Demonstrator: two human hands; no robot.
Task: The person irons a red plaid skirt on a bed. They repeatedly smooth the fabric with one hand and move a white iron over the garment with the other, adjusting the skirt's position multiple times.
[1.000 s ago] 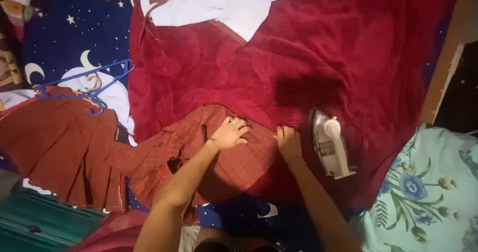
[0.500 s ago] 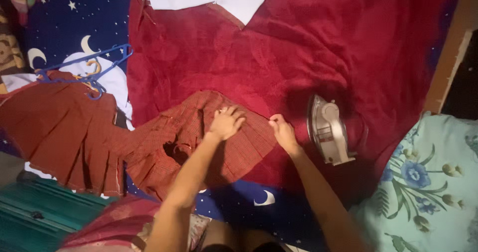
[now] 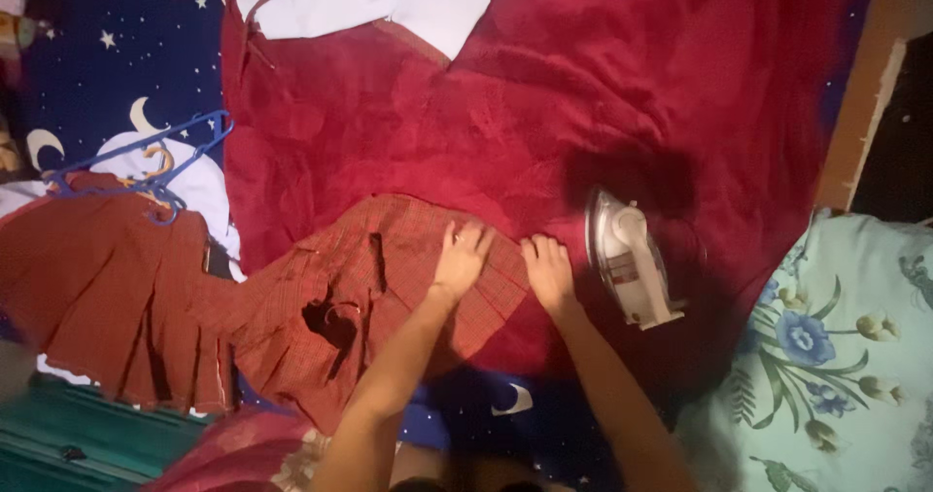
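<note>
Under both flat hands lies checked skirt.

Both hands flat on checked skirt

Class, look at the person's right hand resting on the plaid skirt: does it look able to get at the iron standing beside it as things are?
Probably yes. The right hand lies flat at the plaid skirt's edge, and the iron stands just to its right on the red cloth, with nothing between them.
</note>
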